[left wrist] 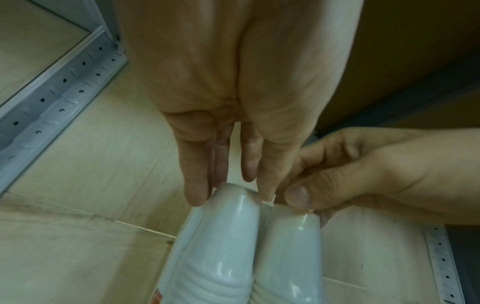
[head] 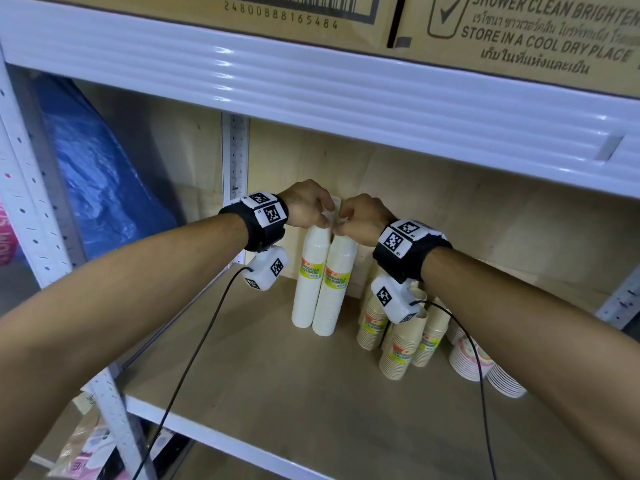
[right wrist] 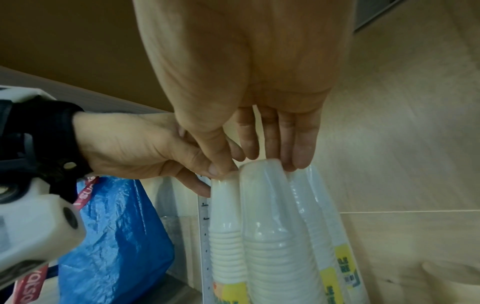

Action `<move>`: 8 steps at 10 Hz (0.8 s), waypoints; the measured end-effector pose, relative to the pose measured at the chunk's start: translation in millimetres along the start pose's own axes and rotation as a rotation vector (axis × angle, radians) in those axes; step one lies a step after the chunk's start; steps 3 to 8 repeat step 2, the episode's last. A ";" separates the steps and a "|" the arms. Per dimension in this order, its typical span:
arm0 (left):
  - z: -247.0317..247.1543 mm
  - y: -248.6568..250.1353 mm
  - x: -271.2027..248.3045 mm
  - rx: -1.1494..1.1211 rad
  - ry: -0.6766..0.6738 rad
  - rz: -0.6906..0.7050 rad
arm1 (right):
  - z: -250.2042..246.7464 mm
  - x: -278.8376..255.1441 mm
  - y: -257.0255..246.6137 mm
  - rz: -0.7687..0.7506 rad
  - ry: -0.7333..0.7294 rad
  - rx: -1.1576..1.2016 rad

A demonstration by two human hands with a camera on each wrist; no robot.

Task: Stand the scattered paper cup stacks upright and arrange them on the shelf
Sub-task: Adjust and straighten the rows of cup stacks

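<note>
Inside a white metal rack, on a pale wooden shelf (head: 277, 375) under a beam loaded with cardboard boxes (head: 519, 32). Left hand (head: 306, 204) pinched on the top of the left white stack (head: 309, 278), thumb one side and fingertips (left wrist: 197, 193) the other, curled close around the wrapped cap. Right hand (head: 360, 220) closed the same way on the top of the right white stack (head: 335, 289), thumb in front and fingers behind. Both stacks upright below the fingers, side by side and touching, bases down on the board near the back corner. Probably the squaring-up step: best done with light, even pressure at the tops, nudging both back toward the wall together, then letting go straight upward so that neither tall column tips. Slippery wrap, so no twisting. Just right of the right wrist, shorter tan cup stacks (head: 398, 344) leaning together; beyond them, patterned cup stacks (head: 467, 358) lying over, not yet stood up. Well left of the left wrist, a blue plastic bag (head: 104, 188).
</note>
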State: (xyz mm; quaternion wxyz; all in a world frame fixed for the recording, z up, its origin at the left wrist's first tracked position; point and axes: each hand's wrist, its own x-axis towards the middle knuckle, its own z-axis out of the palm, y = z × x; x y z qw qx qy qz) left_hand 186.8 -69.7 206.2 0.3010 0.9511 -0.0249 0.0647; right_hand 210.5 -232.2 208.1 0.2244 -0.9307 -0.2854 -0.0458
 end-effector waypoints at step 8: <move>-17.8 17.8 -16.3 0.021 0.136 0.052 | -19.9 -11.2 -8.2 -0.074 0.116 0.093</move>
